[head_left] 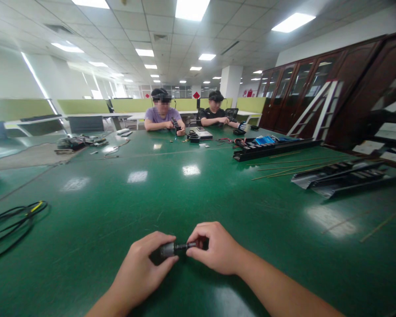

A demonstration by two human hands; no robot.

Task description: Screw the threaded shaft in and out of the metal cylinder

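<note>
Near the front of the green table, my left hand (143,264) is curled round a short grey cylinder (167,250), thumb on the near side and fingers on the far side. A thin dark rod (181,247) with ridges or steps extends from the cylinder's right end. My right hand (214,248) pinches the rod's far end between thumb and forefinger. Cylinder and rod lie in line, roughly level, just above or on the tabletop; I cannot tell which. What kind of part they form is too small to make out.
A coiled black cable (16,220) lies at left on the green table (158,193). Black metal channels (346,178) and thin rods (284,171) lie at right. Two people (163,114) sit across, handling small items. A stepladder (320,110) stands by the cabinets.
</note>
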